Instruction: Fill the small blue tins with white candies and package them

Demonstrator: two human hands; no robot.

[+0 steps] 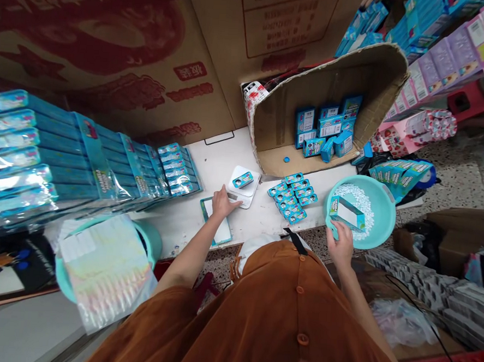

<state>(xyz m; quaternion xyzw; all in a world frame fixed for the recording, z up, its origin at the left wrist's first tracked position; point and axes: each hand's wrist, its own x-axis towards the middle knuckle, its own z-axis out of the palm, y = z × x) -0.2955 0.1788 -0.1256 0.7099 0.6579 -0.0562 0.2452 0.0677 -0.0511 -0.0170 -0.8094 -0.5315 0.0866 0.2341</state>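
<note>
My left hand (223, 204) is at the front of a small white kitchen scale (248, 191), with its thumb and index finger apart at the display. On the scale lies a small blue box with a round window (242, 180). My right hand (340, 243) reaches over the near rim of a turquoise basin (380, 233), its fingers closed on the lower edge of a blue box with a white inside (349, 214). White pellets (366, 202) lie around that box. Beside my left hand is a flat blue-edged tray or box (221, 231).
Several small blue boxes (292, 198) stand grouped mid-table. Behind them, an open carton (278, 123) on its side holds blue boxes. Wrapped blue packs (63, 153) are stacked at left, above another basin (152, 241) covered by shiny film bags (109, 271).
</note>
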